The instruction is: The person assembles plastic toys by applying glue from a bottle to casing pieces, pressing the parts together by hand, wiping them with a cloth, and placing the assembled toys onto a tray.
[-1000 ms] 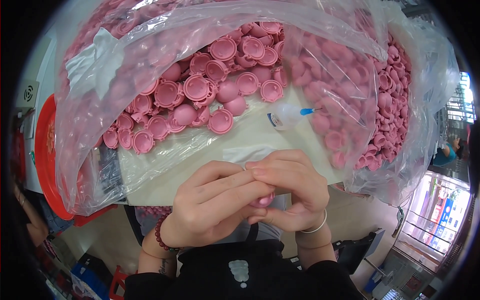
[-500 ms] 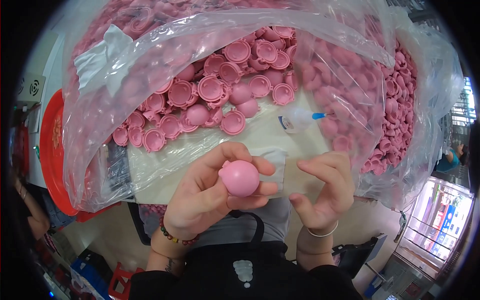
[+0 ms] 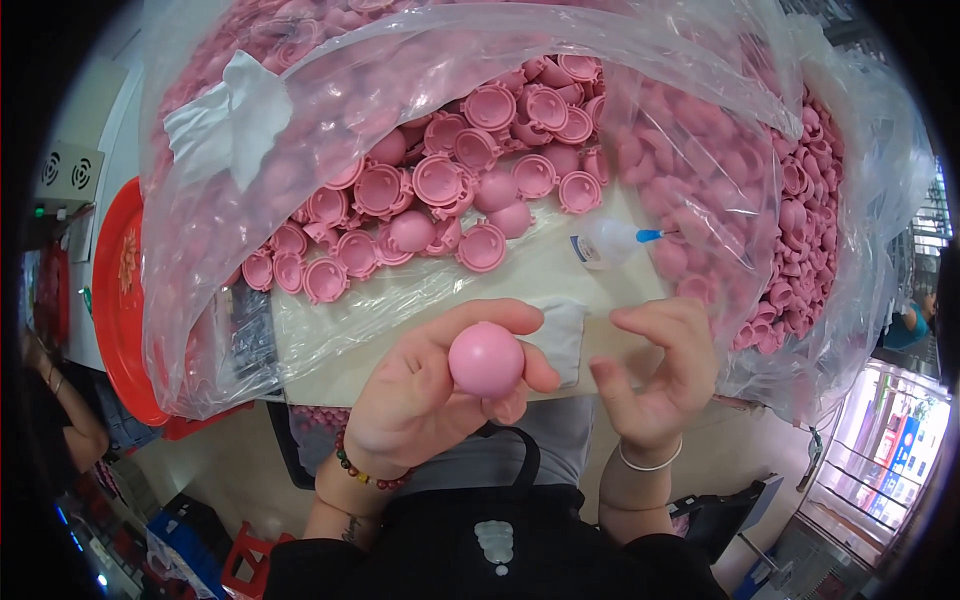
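Observation:
My left hand holds a smooth pink ball between thumb and fingers, just in front of the table edge. My right hand hovers beside it with fingers curled and apart, holding nothing. Behind the hands, a heap of pink half-shells lies on a clear plastic sheet. A small white glue bottle with a blue tip lies on the table beyond my right hand. A folded white cloth sits under the ball's far side.
Large clear plastic bags full of pink shells surround the work spot on the right and back. A red tray stands at the left table edge. Another person's arm shows at far left.
My hands were pressed together around the pink piece a second ago. They have since parted: the left keeps the closed ball, and the right has moved off to the right, empty.

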A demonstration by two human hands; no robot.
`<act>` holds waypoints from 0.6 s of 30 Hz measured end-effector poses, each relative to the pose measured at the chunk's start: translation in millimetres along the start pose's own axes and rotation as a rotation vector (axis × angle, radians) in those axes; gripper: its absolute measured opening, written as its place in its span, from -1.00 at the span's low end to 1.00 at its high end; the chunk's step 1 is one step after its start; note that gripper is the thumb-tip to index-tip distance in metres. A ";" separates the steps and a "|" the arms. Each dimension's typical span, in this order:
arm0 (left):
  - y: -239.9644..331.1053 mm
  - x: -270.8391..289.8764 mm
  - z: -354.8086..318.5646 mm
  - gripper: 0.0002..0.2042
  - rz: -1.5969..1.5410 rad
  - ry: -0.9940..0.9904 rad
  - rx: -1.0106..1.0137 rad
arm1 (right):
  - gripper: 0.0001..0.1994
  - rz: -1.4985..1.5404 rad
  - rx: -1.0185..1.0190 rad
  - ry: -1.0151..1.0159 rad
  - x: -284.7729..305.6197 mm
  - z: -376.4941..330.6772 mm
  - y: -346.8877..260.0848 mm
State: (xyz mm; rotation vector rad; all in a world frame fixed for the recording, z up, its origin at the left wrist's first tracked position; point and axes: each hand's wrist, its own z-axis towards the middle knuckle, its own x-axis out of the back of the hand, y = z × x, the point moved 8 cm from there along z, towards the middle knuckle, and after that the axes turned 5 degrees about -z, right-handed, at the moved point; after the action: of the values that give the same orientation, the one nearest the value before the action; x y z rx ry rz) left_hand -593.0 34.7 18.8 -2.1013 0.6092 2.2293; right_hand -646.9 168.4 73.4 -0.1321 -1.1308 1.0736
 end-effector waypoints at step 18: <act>27.8 -20.2 -11.1 -0.61 0.892 0.134 -0.505 | -0.80 0.590 0.085 -0.015 -13.2 -7.5 -40.8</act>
State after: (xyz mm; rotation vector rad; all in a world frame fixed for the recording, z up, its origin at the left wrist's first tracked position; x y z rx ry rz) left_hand -588.1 10.9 45.4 -2.5688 1.3311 2.9386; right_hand -615.7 140.2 84.7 -0.4087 -1.0827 1.6436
